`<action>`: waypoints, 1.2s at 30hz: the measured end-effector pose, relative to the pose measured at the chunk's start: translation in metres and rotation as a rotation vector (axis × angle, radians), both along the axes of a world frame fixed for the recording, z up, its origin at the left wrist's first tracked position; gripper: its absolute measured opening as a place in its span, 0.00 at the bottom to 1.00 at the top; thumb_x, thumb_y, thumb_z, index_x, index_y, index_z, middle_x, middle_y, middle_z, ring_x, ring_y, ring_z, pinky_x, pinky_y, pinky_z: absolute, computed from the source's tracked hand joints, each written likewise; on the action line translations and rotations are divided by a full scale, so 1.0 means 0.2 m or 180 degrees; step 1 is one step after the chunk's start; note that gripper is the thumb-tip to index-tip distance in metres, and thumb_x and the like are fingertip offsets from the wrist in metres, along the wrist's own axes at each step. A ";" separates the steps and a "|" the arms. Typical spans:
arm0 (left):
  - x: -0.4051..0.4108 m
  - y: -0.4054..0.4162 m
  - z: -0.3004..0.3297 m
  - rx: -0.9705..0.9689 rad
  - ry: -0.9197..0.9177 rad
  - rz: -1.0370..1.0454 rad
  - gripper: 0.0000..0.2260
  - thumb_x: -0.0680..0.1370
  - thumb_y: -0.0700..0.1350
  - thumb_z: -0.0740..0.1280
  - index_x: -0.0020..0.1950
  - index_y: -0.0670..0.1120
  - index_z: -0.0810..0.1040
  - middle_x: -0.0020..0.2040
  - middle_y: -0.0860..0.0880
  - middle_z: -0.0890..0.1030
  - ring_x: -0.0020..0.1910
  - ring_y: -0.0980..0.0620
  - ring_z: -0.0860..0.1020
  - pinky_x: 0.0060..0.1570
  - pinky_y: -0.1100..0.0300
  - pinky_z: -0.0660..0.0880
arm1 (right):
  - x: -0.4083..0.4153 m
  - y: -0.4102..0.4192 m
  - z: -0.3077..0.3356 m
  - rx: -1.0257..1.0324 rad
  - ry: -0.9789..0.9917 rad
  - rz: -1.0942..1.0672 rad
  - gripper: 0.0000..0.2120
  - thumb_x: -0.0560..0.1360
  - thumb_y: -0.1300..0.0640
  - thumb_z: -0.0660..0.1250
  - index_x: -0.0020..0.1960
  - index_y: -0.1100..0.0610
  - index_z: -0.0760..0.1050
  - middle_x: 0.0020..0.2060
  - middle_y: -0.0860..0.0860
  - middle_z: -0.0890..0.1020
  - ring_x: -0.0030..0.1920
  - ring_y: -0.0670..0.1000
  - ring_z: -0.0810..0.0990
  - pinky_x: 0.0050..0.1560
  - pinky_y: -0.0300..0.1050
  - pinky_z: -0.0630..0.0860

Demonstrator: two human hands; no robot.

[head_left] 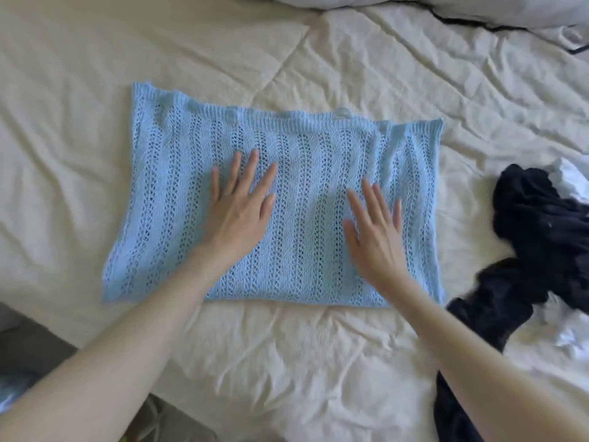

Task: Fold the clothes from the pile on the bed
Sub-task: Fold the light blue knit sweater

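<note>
A light blue knit lies flat on the cream bedcover, spread as a wide rectangle with its ribbed edge along the far side. Its open lacework runs in stripes from that edge toward the near one. Whether it is one layer or folded double cannot be told, though a small loop of blue shows above the far edge, right of the knit's middle.

The left hand rests palm down on the knit, just left of its centre, fingers straight and slightly spread. The right hand lies flat on the knit too, right of centre, fingers straight and close together; it is a little blurred. Neither hand grips any cloth. Both forearms cross the knit's near edge and cover parts of it.

Right of the knit, just beside its near right corner, lies a crumpled dark garment; it runs off the picture's right and bottom edges, and its shape is hard to make out. White cloth pokes out behind it, also cut off.

Beyond the knit, at the top edge, sits part of a pale pillow with a dark cord trailing across it. Left of the knit's near corner, past the bed's edge, grey blurred shapes cannot be identified.
</note>
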State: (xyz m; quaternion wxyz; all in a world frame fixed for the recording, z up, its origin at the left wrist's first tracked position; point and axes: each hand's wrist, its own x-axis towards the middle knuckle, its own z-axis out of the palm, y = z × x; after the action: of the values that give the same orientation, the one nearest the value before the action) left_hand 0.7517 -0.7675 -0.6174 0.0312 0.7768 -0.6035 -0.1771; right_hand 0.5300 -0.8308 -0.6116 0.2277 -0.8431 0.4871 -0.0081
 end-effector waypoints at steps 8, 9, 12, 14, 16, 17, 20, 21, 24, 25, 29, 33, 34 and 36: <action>0.22 0.59 -0.02 0.0198 -0.0702 0.0317 0.25 0.80 0.55 0.46 0.75 0.48 0.61 0.75 0.44 0.60 0.75 0.41 0.57 0.72 0.51 0.35 | -0.53 0.22 -0.08 0.0258 0.1194 -0.0123 0.32 0.77 0.37 0.35 0.76 0.50 0.55 0.76 0.51 0.55 0.75 0.47 0.48 0.75 0.51 0.42; 0.28 0.59 -0.01 0.0188 -0.0689 0.0528 0.25 0.80 0.54 0.47 0.75 0.47 0.63 0.75 0.43 0.61 0.75 0.40 0.57 0.71 0.50 0.34 | -0.55 0.20 -0.09 0.0300 0.1304 -0.0218 0.30 0.78 0.39 0.37 0.77 0.49 0.52 0.77 0.49 0.52 0.76 0.46 0.46 0.75 0.51 0.40; 0.34 0.59 0.03 0.0114 -0.0485 0.1029 0.23 0.80 0.49 0.52 0.75 0.43 0.63 0.75 0.40 0.60 0.73 0.34 0.57 0.70 0.38 0.49 | -0.53 0.20 -0.08 0.0444 0.1368 -0.0669 0.26 0.82 0.45 0.45 0.78 0.51 0.48 0.77 0.48 0.46 0.77 0.48 0.42 0.75 0.54 0.40; 0.34 0.60 0.06 -0.0127 -0.0188 0.1484 0.21 0.81 0.42 0.58 0.73 0.39 0.63 0.73 0.35 0.61 0.72 0.33 0.59 0.69 0.40 0.55 | -0.49 0.24 -0.04 0.0550 0.1168 -0.1128 0.27 0.82 0.47 0.48 0.78 0.53 0.48 0.78 0.51 0.46 0.77 0.51 0.43 0.75 0.56 0.40; 0.32 0.65 0.10 -0.0505 0.0218 0.2282 0.18 0.79 0.39 0.62 0.67 0.33 0.68 0.65 0.31 0.69 0.66 0.33 0.67 0.65 0.44 0.62 | -0.47 0.31 0.01 0.0424 0.0898 -0.1362 0.26 0.82 0.50 0.50 0.78 0.55 0.49 0.77 0.55 0.48 0.77 0.54 0.45 0.75 0.59 0.42; 0.30 0.69 0.12 -0.0684 0.0381 0.2773 0.16 0.78 0.40 0.63 0.62 0.32 0.70 0.60 0.31 0.73 0.60 0.34 0.70 0.61 0.46 0.65 | -0.45 0.35 0.04 0.0296 0.0821 -0.1281 0.26 0.82 0.50 0.50 0.77 0.56 0.51 0.77 0.56 0.49 0.77 0.55 0.45 0.74 0.60 0.43; 0.24 0.79 0.15 -0.0708 0.1169 0.4232 0.16 0.78 0.49 0.65 0.56 0.36 0.75 0.51 0.37 0.78 0.48 0.44 0.78 0.52 0.52 0.73 | -0.31 0.51 0.11 0.0232 0.0594 -0.0715 0.26 0.80 0.49 0.50 0.76 0.56 0.57 0.76 0.58 0.55 0.76 0.56 0.49 0.73 0.62 0.45; 0.23 0.80 0.16 -0.0700 0.1696 0.4597 0.16 0.78 0.51 0.65 0.53 0.38 0.75 0.45 0.40 0.78 0.39 0.49 0.79 0.43 0.56 0.76 | -0.24 0.55 0.13 0.0278 0.0545 -0.0451 0.27 0.78 0.49 0.49 0.75 0.56 0.59 0.75 0.58 0.58 0.75 0.57 0.50 0.72 0.63 0.47; 0.23 0.82 0.16 -0.0711 0.2868 0.5340 0.14 0.76 0.54 0.68 0.41 0.43 0.73 0.34 0.45 0.73 0.22 0.57 0.71 0.20 0.67 0.67 | 0.04 0.65 0.13 0.0200 0.0436 0.0344 0.26 0.77 0.48 0.49 0.73 0.54 0.64 0.73 0.57 0.63 0.74 0.60 0.57 0.70 0.67 0.51; 0.24 0.81 0.17 -0.0685 0.3047 0.5485 0.14 0.75 0.54 0.69 0.41 0.45 0.73 0.34 0.46 0.72 0.23 0.56 0.70 0.19 0.67 0.65 | 0.12 0.67 0.12 0.0175 0.0385 0.0504 0.26 0.78 0.47 0.49 0.74 0.53 0.64 0.73 0.56 0.63 0.74 0.60 0.58 0.70 0.67 0.51; 0.26 0.81 0.18 -0.0371 0.3483 0.5720 0.13 0.74 0.55 0.69 0.41 0.47 0.73 0.36 0.49 0.72 0.31 0.55 0.69 0.28 0.64 0.65 | 0.28 0.70 0.04 0.0262 0.0340 0.0735 0.25 0.80 0.48 0.51 0.76 0.51 0.57 0.76 0.54 0.56 0.76 0.58 0.51 0.71 0.63 0.36; 0.24 0.81 0.21 -0.0830 0.3726 0.5691 0.07 0.78 0.48 0.67 0.49 0.46 0.73 0.45 0.49 0.77 0.40 0.55 0.76 0.37 0.63 0.72 | 0.24 0.71 -0.05 0.0324 0.0574 0.0817 0.26 0.82 0.48 0.47 0.76 0.48 0.38 0.76 0.49 0.40 0.74 0.53 0.33 0.70 0.54 0.25; 0.22 0.81 0.23 -0.1037 0.3756 0.5642 0.06 0.78 0.46 0.66 0.52 0.46 0.73 0.47 0.48 0.78 0.42 0.54 0.77 0.40 0.62 0.73 | 0.24 0.71 -0.06 0.0340 0.0638 0.0866 0.26 0.82 0.48 0.46 0.75 0.48 0.36 0.76 0.49 0.39 0.73 0.52 0.31 0.70 0.54 0.25; 0.17 0.78 0.27 -0.1354 0.3604 0.5304 0.02 0.79 0.43 0.64 0.51 0.47 0.72 0.49 0.48 0.78 0.46 0.53 0.79 0.43 0.60 0.75 | 0.24 0.69 -0.07 0.0434 0.0732 0.0955 0.27 0.82 0.46 0.44 0.75 0.48 0.35 0.76 0.49 0.39 0.72 0.52 0.30 0.70 0.54 0.26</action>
State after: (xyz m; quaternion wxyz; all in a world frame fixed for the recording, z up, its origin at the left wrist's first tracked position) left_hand 0.7863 -0.6109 -0.5626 0.5608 0.7299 0.2111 -0.3289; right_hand 0.5789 -0.6924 -0.6260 0.2258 -0.8842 0.3783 0.1552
